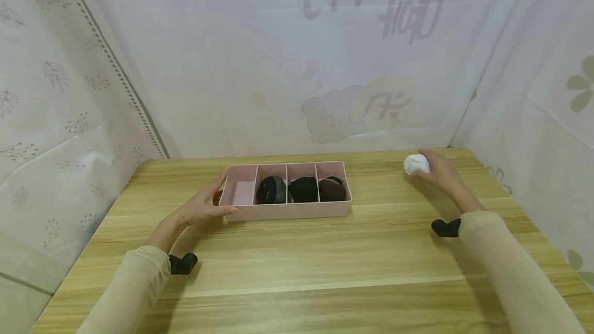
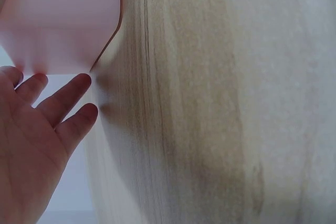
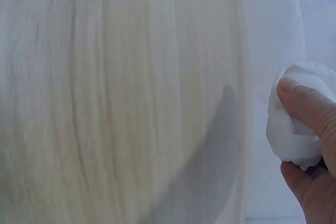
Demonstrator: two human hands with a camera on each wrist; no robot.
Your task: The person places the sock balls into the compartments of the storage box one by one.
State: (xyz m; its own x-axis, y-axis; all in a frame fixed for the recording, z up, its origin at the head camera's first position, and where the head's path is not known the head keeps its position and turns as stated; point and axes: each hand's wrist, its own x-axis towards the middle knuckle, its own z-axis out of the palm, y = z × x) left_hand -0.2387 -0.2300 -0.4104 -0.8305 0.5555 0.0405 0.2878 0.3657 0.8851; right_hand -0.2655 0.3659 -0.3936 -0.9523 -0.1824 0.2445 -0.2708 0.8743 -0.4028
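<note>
A pink box (image 1: 287, 212) with a row of compartments sits toward the back of the table. Its leftmost compartment (image 1: 243, 193) holds nothing; the others hold rolled socks: a black-and-grey one (image 1: 271, 189), a black one (image 1: 303, 190) and a brown one (image 1: 332, 189) with some black. My left hand (image 1: 204, 205) holds the box's left end, thumb along the front wall, fingertips (image 2: 81, 81) at the end wall. Off to the right, my right hand (image 1: 441, 173) grips a balled white sock (image 1: 416, 164) between thumb and fingers, raised over the table's back right part.
The wooden table (image 1: 297, 267) reaches back to a pale printed cloth (image 1: 241, 66) hanging behind it, with more cloth at both sides. A black wrist mount (image 1: 183, 264) sticks out at the left sleeve, another black mount (image 1: 446, 228) at the right.
</note>
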